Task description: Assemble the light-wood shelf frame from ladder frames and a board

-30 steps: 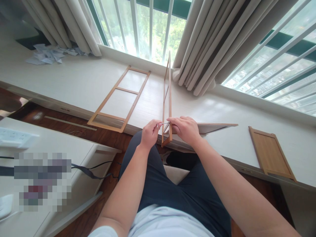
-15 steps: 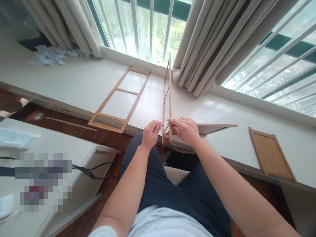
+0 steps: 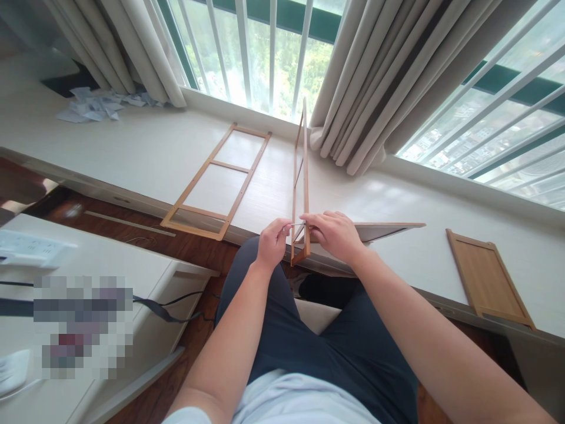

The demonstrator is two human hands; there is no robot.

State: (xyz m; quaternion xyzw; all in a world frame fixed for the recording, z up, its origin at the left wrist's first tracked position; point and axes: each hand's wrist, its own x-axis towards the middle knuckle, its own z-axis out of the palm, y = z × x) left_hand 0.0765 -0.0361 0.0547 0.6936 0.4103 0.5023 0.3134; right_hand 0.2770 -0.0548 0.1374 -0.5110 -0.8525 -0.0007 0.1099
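Observation:
An upright wooden frame (image 3: 306, 171) stands edge-on in front of me at the edge of the white counter. My right hand (image 3: 333, 232) grips its near post from the right, with fingers closed on the wood. From the left, my left hand (image 3: 271, 241) pinches a thin metal hex key (image 3: 298, 224), whose shaft reaches across to that post. The tip at the wood is too small to make out. Behind my right hand, a panel (image 3: 391, 230) sticks out to the right of the upright frame.
Another wooden frame (image 3: 229, 168) lies flat on the counter (image 3: 132, 159) to the left, its near end over the edge. A solid wooden panel (image 3: 489, 277) lies at right. Crumpled papers (image 3: 90, 106) sit far left. A white desk (image 3: 145, 294) with cables stands left of my legs.
Both hands stay at the same post, the hex key still pinched in the left. The whole view has shifted slightly; little else differs.

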